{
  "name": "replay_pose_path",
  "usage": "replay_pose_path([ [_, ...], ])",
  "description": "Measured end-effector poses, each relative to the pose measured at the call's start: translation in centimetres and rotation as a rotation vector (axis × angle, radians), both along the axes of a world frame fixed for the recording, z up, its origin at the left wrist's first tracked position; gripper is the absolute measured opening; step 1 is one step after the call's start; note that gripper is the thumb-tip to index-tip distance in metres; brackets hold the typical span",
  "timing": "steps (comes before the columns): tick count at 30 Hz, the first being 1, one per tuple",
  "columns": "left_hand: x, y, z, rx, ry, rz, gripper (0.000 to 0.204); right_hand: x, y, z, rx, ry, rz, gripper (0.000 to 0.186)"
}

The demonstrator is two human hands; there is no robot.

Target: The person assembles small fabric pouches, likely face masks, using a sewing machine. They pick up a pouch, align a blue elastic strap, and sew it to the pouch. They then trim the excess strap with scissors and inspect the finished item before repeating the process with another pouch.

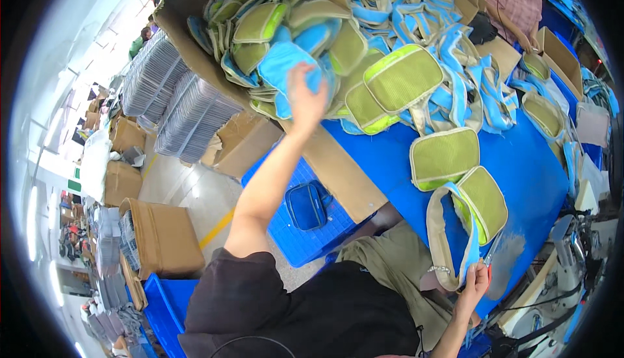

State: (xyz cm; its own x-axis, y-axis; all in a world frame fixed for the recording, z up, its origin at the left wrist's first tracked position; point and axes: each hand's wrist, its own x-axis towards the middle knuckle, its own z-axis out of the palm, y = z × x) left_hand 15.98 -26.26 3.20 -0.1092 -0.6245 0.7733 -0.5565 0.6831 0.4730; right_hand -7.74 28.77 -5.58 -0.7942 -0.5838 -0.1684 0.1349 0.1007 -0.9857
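Note:
My left hand [307, 101] reaches over a large cardboard box at the upper left, on or just above a blue fabric piece [281, 65]. Motion smears its fingers, so whether they grip the piece is unclear. At the lower right, my right hand [478, 281] is closed on what look like small scissors [492, 249] with a red handle. The end of a beige-and-blue strap [437, 228] also runs into that hand. The strap loops up to a green mesh pouch piece [486, 202] lying on the blue table. Another green mesh piece [444, 158] touches it.
Green pieces and blue-and-beige straps [455, 78] heap across the table's [520, 169] far side. A blue crate [286, 231] bearing a dark blue pouch [307, 206] stands left of the table. Machine parts [565, 247] sit at the right. A co-worker [520, 7] handles pieces at the far right.

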Motion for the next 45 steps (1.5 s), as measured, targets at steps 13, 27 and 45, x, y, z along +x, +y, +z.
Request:
replay_pose_path([
  [13, 8.8, -22.5, 10.7, 0.699, 1.211, 0.232, 0.038, -0.6, -2.1, 2.2, -0.07, -0.01, -0.032, 0.015],
  [27, 0.3, 1.6, 16.0, 0.928, 0.626, -1.129, 0.032, 2.0, -1.1, 6.8, 0.083, 0.007, 0.109, 0.015],
  [45, -16.6, 16.9, 13.0, 1.103, 0.027, -1.456, 0.03, 3.5, 0.4, 15.1, 0.073, 0.651, 0.535, 0.015],
])
